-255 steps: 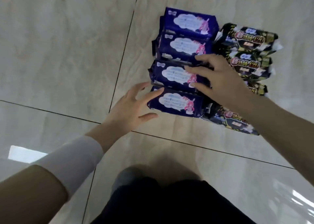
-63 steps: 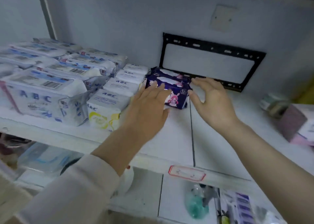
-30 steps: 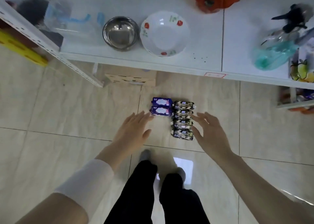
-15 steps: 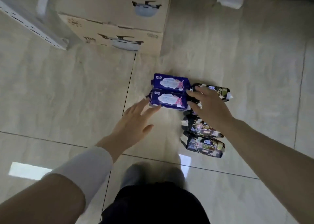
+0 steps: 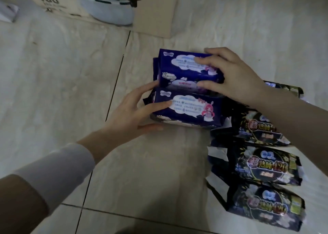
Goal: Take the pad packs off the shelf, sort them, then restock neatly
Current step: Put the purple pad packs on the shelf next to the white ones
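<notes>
Blue pad packs with a white cloud label lie on the tiled floor. My right hand point(image 5: 232, 75) grips the far blue pack point(image 5: 181, 65), which sits tilted over another one. My left hand point(image 5: 131, 113) holds the left end of the near blue pack point(image 5: 188, 109), fingers on top and thumb below. A row of black and gold pad packs point(image 5: 262, 164) lies to the right, partly hidden under my right forearm.
A cardboard box point(image 5: 110, 4) printed with a pot picture stands on the floor at the back. A white shelf foot point(image 5: 7, 11) shows at the top left. Beige floor tiles point(image 5: 53, 74) spread to the left and front.
The view has come much closer to the floor. Both hands have gone from reaching toward the blue packs to taking hold of them, and the far pack is now tilted up.
</notes>
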The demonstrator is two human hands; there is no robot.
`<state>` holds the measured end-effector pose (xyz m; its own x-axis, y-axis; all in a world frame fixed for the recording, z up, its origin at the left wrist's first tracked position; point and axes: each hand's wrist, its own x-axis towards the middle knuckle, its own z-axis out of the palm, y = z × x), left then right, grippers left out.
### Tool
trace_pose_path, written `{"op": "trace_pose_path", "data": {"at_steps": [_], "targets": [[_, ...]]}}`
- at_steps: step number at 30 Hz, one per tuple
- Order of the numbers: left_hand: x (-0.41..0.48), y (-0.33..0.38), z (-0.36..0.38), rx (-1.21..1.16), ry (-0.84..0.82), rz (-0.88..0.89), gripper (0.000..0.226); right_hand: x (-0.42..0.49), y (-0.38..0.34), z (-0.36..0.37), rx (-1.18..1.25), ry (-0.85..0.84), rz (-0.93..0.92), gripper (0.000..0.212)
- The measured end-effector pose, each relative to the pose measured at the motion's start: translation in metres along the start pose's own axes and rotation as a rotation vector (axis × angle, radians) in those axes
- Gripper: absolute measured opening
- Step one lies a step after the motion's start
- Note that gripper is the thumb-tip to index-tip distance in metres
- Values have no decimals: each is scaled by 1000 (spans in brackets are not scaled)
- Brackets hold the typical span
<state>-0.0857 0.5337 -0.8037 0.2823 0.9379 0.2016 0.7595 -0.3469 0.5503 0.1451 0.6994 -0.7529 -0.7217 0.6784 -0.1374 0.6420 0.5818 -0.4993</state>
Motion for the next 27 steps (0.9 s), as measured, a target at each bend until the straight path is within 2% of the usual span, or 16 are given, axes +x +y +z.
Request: {"op": "trace_pose_path", "data": {"at_steps": [4,8,15,21,27], "targets": [[3,4,7,-247,41,-64,49,15,3,-3,29,48,-17,57],[9,7,7,-320,131,-128,33,23,-5,-10,105,97,15,56],[4,25,-42,-317,303,-397,30,30,-41,-55,236,263,106,40],[-2,123,-142,-443,265,-563,26,-7,-113,-143,332,324,212,37],[13,254,-285,-528,175,-558,33,-76,-214,-293,359,291,290,34]]}}
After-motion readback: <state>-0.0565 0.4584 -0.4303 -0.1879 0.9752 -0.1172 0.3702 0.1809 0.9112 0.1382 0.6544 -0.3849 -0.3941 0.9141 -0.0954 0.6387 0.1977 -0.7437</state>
